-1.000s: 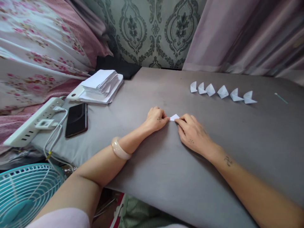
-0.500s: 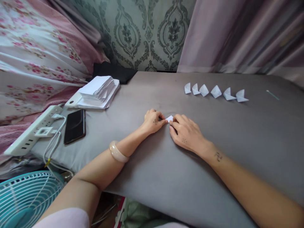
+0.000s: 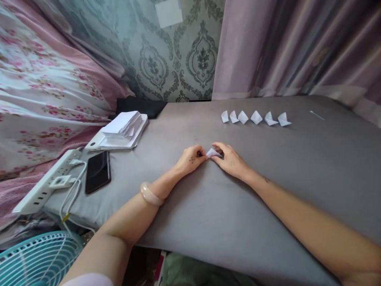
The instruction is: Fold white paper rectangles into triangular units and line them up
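A small folded piece of white paper [image 3: 213, 153] with a pointed top is held between my two hands, just above the grey cloth surface. My left hand [image 3: 193, 159] pinches its left corner between thumb and fingertips. On the other side, my right hand [image 3: 230, 159] grips the right part with the thumb in front and the fingers curled behind. Farther back to the right stands a row of several folded white paper boats [image 3: 256, 117]. A thick stack of white paper sheets [image 3: 122, 125] lies at the back left.
A black phone [image 3: 98, 172] lies left of my left arm, beside a white power strip [image 3: 49, 180] with cables. A turquoise fan [image 3: 38, 258] stands at the lower left. A cotton swab [image 3: 318, 115] lies at the back right, before the curtain [image 3: 268, 47].
My right hand has turned, its fingers now curled behind the folded paper, which shows more of its pointed face. The view has tilted up and shifted right.
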`<state>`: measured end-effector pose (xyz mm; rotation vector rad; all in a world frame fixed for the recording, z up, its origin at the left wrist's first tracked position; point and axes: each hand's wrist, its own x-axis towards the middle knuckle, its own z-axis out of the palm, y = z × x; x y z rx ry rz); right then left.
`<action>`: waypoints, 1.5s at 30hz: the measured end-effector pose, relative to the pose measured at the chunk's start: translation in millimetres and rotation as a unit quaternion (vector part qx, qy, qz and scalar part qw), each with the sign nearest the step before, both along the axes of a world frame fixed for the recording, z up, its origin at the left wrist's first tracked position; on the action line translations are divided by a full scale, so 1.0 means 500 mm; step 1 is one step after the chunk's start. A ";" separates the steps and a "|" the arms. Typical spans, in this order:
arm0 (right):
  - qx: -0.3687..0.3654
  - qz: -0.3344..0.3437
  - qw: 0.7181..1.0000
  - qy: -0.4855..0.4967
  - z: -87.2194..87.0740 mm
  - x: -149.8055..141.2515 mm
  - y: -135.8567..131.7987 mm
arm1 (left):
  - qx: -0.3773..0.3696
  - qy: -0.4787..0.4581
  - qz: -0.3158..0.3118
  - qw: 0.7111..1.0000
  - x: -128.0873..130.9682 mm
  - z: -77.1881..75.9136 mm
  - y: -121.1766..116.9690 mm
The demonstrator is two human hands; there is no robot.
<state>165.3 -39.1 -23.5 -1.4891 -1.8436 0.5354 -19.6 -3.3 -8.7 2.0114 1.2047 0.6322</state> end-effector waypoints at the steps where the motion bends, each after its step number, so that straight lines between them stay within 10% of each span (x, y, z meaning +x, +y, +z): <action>1: -0.011 0.004 1.000 0.018 0.001 0.000 0.000 | 0.003 -0.017 -0.007 1.000 0.000 -0.002 0.000; 15: -0.090 -0.023 0.910 0.404 0.051 -0.012 -0.001 | -0.151 -0.336 0.033 0.929 0.029 0.031 -0.025; 25: 0.023 -0.032 0.986 0.162 0.053 -0.012 -0.013 | -0.193 -0.297 0.014 0.935 0.036 0.042 -0.040; 39: 0.022 -0.034 0.978 0.205 0.049 -0.018 -0.012 | -0.203 -0.326 0.063 0.921 0.031 0.035 -0.032; 45: 0.154 -0.060 0.980 0.115 0.042 -0.021 -0.020 | -0.199 -0.358 0.100 0.907 0.029 0.027 -0.021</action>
